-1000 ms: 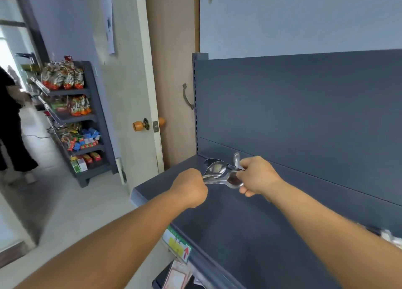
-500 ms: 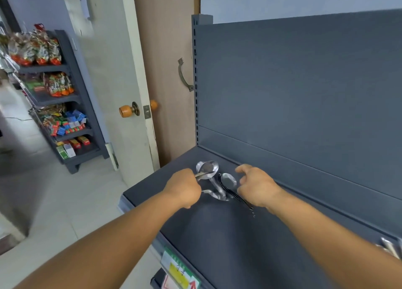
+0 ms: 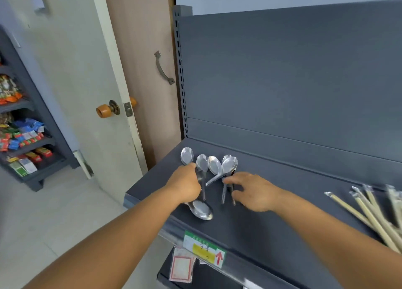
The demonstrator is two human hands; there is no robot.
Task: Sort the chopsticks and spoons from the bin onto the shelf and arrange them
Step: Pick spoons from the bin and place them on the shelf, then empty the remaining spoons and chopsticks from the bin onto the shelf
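Several steel spoons [image 3: 214, 164] lie fanned on the dark grey shelf [image 3: 272, 219], bowls toward the back panel. My left hand [image 3: 185, 186] is closed over the handles of the left spoons. One more spoon [image 3: 201, 209] sticks out under it, bowl toward the front edge. My right hand [image 3: 254, 191] rests with spread fingers on the handles of the two right spoons [image 3: 228, 164]. A bundle of wrapped wooden chopsticks [image 3: 369, 212] lies on the shelf at the far right. The bin is out of sight.
A price label [image 3: 204, 248] and a hanging tag [image 3: 181, 264] sit on the shelf's front rail. To the left an open door with an orange knob [image 3: 102, 111] stands, and beyond it a rack of snack packets [image 3: 21, 136].
The bunch of spoons held above the shelf has come down and now lies spread out on it. My view has tilted down and right, bringing the chopsticks into sight.
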